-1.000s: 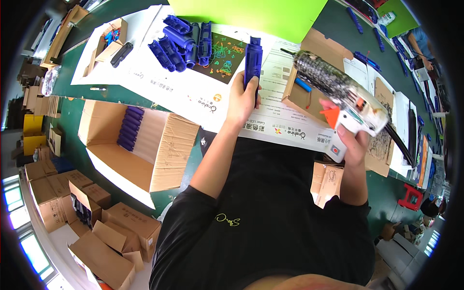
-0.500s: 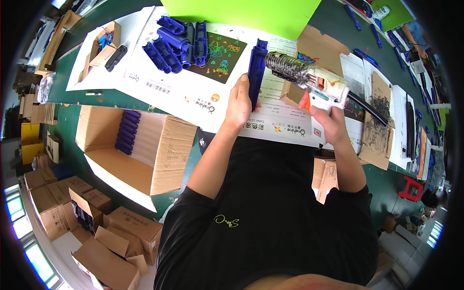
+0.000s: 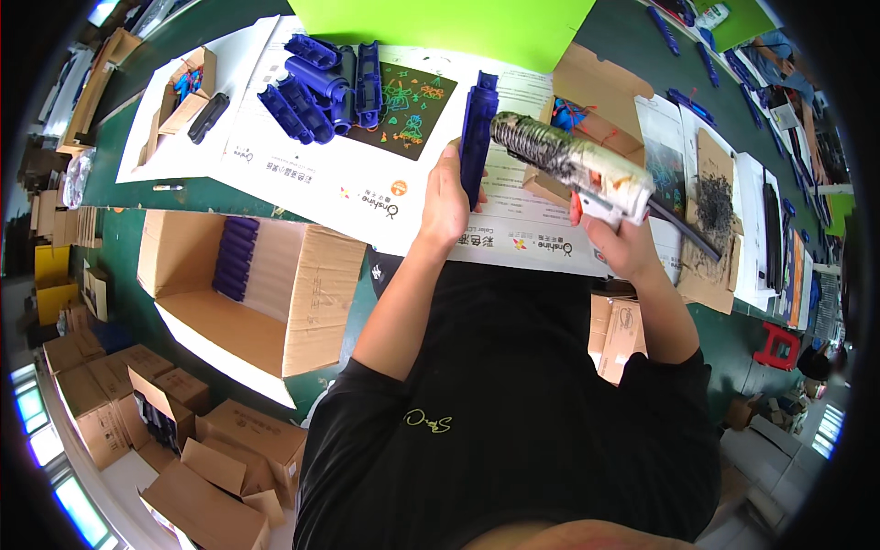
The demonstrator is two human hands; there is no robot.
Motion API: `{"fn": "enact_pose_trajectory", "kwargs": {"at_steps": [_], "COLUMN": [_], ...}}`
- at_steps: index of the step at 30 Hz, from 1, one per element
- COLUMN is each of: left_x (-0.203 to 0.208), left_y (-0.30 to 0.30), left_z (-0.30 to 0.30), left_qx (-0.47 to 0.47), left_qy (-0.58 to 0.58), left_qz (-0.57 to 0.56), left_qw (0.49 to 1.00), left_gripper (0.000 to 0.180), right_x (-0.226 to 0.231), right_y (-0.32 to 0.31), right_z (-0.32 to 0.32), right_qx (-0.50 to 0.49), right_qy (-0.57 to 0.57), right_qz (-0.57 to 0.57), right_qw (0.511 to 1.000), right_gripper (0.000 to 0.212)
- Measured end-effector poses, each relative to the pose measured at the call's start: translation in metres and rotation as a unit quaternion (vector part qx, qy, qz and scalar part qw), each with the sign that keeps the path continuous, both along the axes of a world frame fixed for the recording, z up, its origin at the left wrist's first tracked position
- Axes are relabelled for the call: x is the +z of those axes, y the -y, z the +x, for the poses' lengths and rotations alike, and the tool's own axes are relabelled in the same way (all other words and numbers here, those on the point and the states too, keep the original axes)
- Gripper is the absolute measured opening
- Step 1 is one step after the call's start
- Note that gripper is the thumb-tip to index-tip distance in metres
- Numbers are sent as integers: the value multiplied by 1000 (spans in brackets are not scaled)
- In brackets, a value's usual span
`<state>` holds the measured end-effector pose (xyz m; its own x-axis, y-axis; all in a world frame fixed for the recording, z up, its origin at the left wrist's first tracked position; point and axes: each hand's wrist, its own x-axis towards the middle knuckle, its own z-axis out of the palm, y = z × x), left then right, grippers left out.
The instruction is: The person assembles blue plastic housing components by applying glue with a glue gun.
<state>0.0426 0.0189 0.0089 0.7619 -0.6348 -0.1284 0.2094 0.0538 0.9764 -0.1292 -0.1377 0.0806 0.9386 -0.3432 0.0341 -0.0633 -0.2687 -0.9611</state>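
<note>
My left hand (image 3: 444, 203) is closed around a long dark blue plastic half-shell (image 3: 478, 137), which it holds nearly upright above the white printed sheet. In my right hand (image 3: 625, 246) is a hot glue gun (image 3: 577, 161), its pale body smeared with black. A black glue stick (image 3: 689, 233) juts from the gun's rear, toward the right. The gun's coil-wrapped front end points left, close beside the shell's upper part; whether they touch I cannot tell. My right fingers wrap the handle, and the trigger is mostly hidden.
Several blue half-shells (image 3: 368, 87) lie piled at the back left. An open carton (image 3: 323, 307) with blue parts stands left of me. Beyond the gun is a cardboard box (image 3: 600, 87) with wired parts. Black-smeared cardboard (image 3: 706, 286) lies right. A bright green panel (image 3: 440, 27) stands behind.
The glue gun has rolled and dipped a little, so its orange trigger shows less. The shell stays in my left hand. The whole view has shifted slightly.
</note>
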Motion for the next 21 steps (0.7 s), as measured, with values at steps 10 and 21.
{"fn": "enact_pose_trajectory", "kwargs": {"at_steps": [10,21], "left_x": [-4,-4], "left_y": [-2,-4], "left_z": [4,-2], "left_qx": [-13,-7], "left_qy": [-69,-51], "left_qz": [-29,-26], "left_qw": [997,998], "left_gripper": [58,58], "right_x": [-3,-3], "right_y": [-16,-1], "right_z": [-14,-5], "right_qx": [-30,-30], "right_qy": [-59,-29], "right_qz": [47,-50], "right_qw": [997,998], "right_gripper": [30,27]}}
